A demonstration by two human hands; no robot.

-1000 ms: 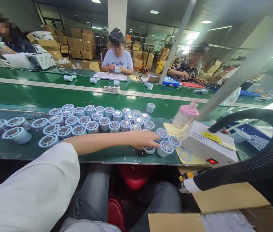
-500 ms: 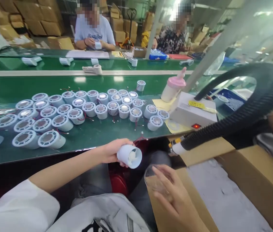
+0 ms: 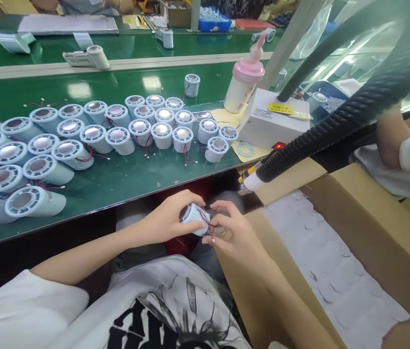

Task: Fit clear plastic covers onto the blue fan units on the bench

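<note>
My left hand [image 3: 170, 215] is closed around a light-blue cylindrical housing [image 3: 195, 219] in front of the table edge, with thin red and black wires trailing from it. My right hand [image 3: 239, 232] grips a clear plastic cup-shaped cover [image 3: 222, 232] at the housing's right end. The two pieces meet between my hands; fingers and wires hide how far one fits over the other. Many similar housings [image 3: 119, 140] with slotted rims and round metallic centres stand on the green table, several with wires hanging out.
An open cardboard box [image 3: 375, 232] with white sheeting lies at my right. Above it a black flexible hose [image 3: 321, 123] runs from a white box [image 3: 275, 116] with a red light. A pink-topped pump bottle [image 3: 244, 77] stands behind. Across the green belt [image 3: 132, 80] are other workers' places.
My right hand has brought the clear cover up to the housing. My left hand has turned the housing so its slotted end faces left. The view has tipped downward.
</note>
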